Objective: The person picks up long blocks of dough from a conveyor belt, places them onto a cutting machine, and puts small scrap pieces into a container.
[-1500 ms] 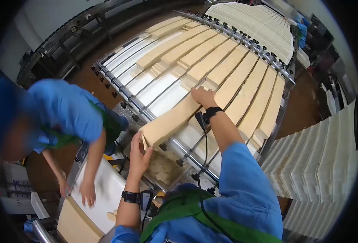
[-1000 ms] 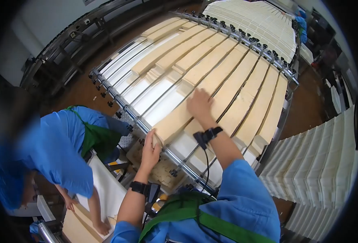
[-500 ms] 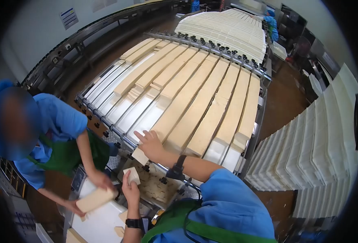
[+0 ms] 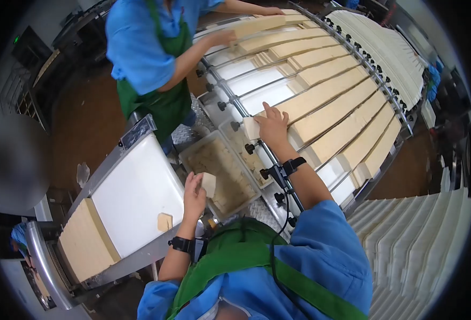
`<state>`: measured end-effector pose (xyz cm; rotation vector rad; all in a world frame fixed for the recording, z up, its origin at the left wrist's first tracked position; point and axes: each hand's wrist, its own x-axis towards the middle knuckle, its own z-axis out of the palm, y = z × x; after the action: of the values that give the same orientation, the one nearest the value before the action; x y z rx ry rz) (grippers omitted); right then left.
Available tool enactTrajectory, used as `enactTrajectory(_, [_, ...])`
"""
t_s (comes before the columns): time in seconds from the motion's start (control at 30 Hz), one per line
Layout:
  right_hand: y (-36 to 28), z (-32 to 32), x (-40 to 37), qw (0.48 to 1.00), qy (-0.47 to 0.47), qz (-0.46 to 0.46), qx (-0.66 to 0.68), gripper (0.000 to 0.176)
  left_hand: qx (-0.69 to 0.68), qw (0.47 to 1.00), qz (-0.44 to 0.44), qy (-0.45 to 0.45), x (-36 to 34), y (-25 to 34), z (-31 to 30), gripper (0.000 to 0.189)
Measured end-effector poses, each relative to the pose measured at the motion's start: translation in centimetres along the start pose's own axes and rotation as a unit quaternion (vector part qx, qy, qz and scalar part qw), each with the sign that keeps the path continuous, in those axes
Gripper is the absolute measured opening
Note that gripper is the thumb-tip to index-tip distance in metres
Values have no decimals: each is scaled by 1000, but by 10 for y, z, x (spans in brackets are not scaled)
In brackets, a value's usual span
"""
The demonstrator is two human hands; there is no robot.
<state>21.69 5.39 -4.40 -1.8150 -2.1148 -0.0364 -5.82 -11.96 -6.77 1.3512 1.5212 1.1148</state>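
Note:
My left hand (image 4: 195, 193) has its fingers round a small pale block (image 4: 208, 185) above the front of the white board, beside a bin of scraps. On the front rail of the slatted table, my right hand (image 4: 271, 127) touches another small pale block (image 4: 251, 128) with its palm side, some fingers spread toward the end of a long cream slab (image 4: 320, 96). More long slabs lie side by side between metal rods. A small cut piece (image 4: 164, 222) rests on the white board (image 4: 134, 186).
A co-worker (image 4: 155, 58) in a green apron handles a slab at the table's far left. The scrap bin (image 4: 222, 170) stands between board and table. Stacked white trays (image 4: 416, 240) rise at the right. A row of cream slabs (image 4: 86, 240) lies on the board's left end.
The view has turned left. The co-worker has moved from the white board to the slatted table. My hands still have the small blocks.

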Motion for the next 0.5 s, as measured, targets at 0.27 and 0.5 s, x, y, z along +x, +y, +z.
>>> enactTrajectory(0.27, [-18, -11, -5, 995, -86, 56, -8, 46, 43, 999, -25, -8, -17, -1, -28, 41])
enactTrajectory(0.5, [-10, 3, -2, 996, -48, 76, -9, 39, 377, 913, 105, 113, -49, -31, -55, 40])
